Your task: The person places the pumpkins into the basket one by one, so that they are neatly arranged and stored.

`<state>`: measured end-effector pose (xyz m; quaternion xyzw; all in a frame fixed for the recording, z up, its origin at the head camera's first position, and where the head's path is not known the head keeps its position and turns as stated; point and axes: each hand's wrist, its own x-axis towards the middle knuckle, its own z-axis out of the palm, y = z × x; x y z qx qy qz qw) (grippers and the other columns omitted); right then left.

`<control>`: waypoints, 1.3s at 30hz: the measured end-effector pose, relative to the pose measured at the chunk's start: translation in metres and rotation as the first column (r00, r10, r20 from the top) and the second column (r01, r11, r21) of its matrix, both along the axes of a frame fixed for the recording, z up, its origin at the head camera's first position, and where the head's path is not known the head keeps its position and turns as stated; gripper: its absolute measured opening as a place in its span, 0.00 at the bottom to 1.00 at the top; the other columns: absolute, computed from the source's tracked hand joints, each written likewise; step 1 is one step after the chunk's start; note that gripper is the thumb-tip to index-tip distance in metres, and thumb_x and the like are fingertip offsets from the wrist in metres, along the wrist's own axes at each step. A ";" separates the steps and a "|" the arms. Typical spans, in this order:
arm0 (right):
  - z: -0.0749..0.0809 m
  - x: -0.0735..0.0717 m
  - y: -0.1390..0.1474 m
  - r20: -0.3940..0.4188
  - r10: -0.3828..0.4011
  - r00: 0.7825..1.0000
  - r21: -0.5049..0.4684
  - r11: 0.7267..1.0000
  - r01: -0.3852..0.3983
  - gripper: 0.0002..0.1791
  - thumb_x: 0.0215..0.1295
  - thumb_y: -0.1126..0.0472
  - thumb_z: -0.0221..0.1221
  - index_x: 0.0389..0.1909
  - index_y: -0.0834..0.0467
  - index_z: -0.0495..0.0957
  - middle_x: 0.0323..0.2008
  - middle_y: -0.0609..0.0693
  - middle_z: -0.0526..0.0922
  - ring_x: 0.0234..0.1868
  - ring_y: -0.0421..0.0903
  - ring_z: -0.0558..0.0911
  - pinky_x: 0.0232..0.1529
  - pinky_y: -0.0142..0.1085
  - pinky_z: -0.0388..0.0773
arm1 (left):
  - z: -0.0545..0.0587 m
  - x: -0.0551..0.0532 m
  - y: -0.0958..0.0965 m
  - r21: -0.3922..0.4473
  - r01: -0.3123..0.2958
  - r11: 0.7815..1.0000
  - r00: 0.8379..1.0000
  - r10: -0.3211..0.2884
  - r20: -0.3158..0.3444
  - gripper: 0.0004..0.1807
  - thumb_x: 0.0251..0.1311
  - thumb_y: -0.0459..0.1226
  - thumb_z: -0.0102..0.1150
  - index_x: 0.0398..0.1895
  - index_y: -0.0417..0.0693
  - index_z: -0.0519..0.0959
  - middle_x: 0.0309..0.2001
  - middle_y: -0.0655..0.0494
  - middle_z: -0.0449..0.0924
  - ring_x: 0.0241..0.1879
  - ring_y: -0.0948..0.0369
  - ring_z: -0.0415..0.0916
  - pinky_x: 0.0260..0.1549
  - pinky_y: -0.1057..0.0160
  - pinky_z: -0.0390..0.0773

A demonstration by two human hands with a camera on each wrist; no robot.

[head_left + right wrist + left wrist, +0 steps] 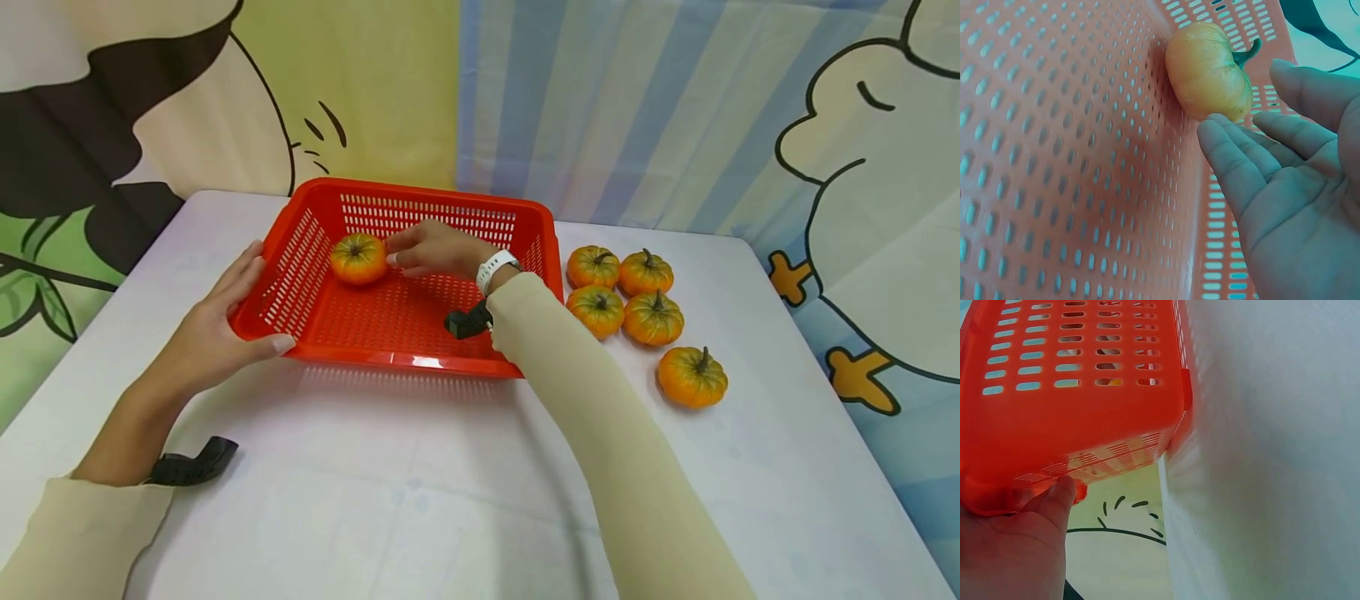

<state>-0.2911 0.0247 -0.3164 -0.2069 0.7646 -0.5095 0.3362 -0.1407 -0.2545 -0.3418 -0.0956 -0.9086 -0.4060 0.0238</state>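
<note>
Pumpkin [358, 259] and right grip [435, 250] are side by side inside the red basket [420, 360]: the pumpkin sits directly left of the fingertips, at the basket's left end, stem up. From the right wrist, the fingertips reach to the pumpkin's edge and overlap it slightly; whether they press on it or only lie close, I cannot tell. The right grip is loose and well spread, fingers nearly straight and thumb held off to one side, apart from the pumpkin, with nothing clasped in it.

The left grip [217, 325] is outside the basket, left of the pumpkin and on the near side, with the basket's left wall between them. It is spread broadly about the near left corner, fingers fairly straight along the outer side and thumb reaching to the front rim, resting against the basket.

Five more pumpkins [654, 318] stand on the white worktop [375, 483] to the right of the right grip, past the basket's right wall. Four are clustered two by two; the fifth is just apart from them, farthest right of the grip and nearer the front.

Just behind the right grip is a white band [495, 268], with a black mount [467, 321] below it. Beyond both grips hangs a cartoon backdrop [570, 100].
</note>
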 end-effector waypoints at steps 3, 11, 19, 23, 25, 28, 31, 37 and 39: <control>-0.001 0.000 -0.005 -0.009 0.025 1.000 -0.006 1.000 -0.025 0.27 0.70 0.64 0.56 0.69 0.65 0.65 0.67 0.55 0.68 0.61 0.49 0.74 0.57 0.37 0.75 | 0.000 -0.001 0.000 0.006 0.004 1.000 1.000 -0.004 -0.001 0.57 0.51 0.42 0.73 0.78 0.59 0.43 0.75 0.77 0.37 0.74 0.63 0.39 0.45 0.75 0.69; -0.001 0.001 -0.008 0.003 0.021 1.000 -0.002 1.000 -0.021 0.28 0.70 0.65 0.56 0.69 0.65 0.64 0.69 0.54 0.67 0.61 0.48 0.74 0.58 0.37 0.74 | 0.000 0.000 0.001 -0.007 -0.003 1.000 1.000 0.003 -0.001 0.57 0.51 0.43 0.73 0.77 0.59 0.43 0.75 0.78 0.36 0.74 0.63 0.39 0.47 0.63 0.72; 0.001 0.001 -0.006 -0.111 -0.025 0.994 -0.005 1.000 0.024 0.26 0.72 0.62 0.55 0.68 0.63 0.67 0.67 0.51 0.70 0.60 0.43 0.74 0.56 0.31 0.74 | -0.001 0.000 0.001 -0.007 -0.009 1.000 1.000 0.009 -0.006 0.58 0.50 0.42 0.73 0.78 0.57 0.43 0.75 0.77 0.36 0.75 0.60 0.39 0.49 0.45 0.70; 0.004 0.000 -0.006 -0.117 -0.084 0.989 -0.080 0.994 0.075 0.24 0.71 0.63 0.55 0.66 0.63 0.70 0.64 0.51 0.73 0.61 0.44 0.74 0.57 0.33 0.74 | -0.001 0.000 0.000 -0.004 -0.006 1.000 1.000 0.006 -0.009 0.57 0.50 0.42 0.73 0.78 0.58 0.43 0.75 0.77 0.37 0.75 0.61 0.40 0.48 0.60 0.72; 0.006 0.000 -0.005 -0.101 -0.111 0.989 -0.132 0.987 0.097 0.24 0.71 0.63 0.56 0.66 0.63 0.70 0.64 0.52 0.73 0.61 0.45 0.74 0.58 0.35 0.74 | -0.001 0.000 0.000 0.000 -0.003 1.000 1.000 0.003 -0.008 0.57 0.51 0.42 0.73 0.78 0.59 0.43 0.75 0.78 0.37 0.74 0.62 0.40 0.46 0.69 0.70; 0.010 0.000 -0.002 -0.079 -0.144 0.986 -0.198 0.972 0.126 0.25 0.71 0.64 0.56 0.67 0.63 0.69 0.64 0.52 0.72 0.60 0.42 0.75 0.58 0.35 0.74 | -0.001 0.000 0.000 0.010 -0.002 1.000 1.000 0.002 -0.004 0.57 0.51 0.42 0.72 0.77 0.60 0.43 0.75 0.78 0.37 0.74 0.63 0.40 0.45 0.75 0.68; 0.014 0.001 0.000 -0.032 -0.157 0.987 -0.267 0.953 0.143 0.25 0.71 0.66 0.55 0.67 0.65 0.68 0.64 0.54 0.72 0.59 0.42 0.76 0.58 0.36 0.74 | -0.001 0.000 0.001 0.018 0.000 1.000 1.000 0.000 -0.001 0.56 0.52 0.42 0.72 0.77 0.60 0.43 0.75 0.77 0.37 0.74 0.62 0.40 0.44 0.76 0.68; 0.024 0.003 0.001 0.027 -0.150 0.988 -0.337 0.929 0.151 0.24 0.71 0.67 0.54 0.66 0.66 0.69 0.62 0.54 0.74 0.61 0.46 0.74 0.60 0.38 0.72 | 0.000 0.000 0.002 0.025 -0.004 1.000 1.000 0.004 0.003 0.56 0.52 0.42 0.72 0.77 0.61 0.43 0.75 0.78 0.38 0.74 0.63 0.40 0.44 0.78 0.68; 0.029 0.005 0.000 -0.006 -0.143 0.990 -0.298 0.945 0.135 0.24 0.70 0.66 0.55 0.66 0.64 0.69 0.62 0.52 0.74 0.61 0.44 0.74 0.59 0.36 0.73 | 0.000 0.000 0.001 0.023 -0.006 1.000 1.000 0.006 0.003 0.56 0.52 0.42 0.72 0.77 0.61 0.43 0.75 0.78 0.38 0.74 0.63 0.40 0.44 0.78 0.68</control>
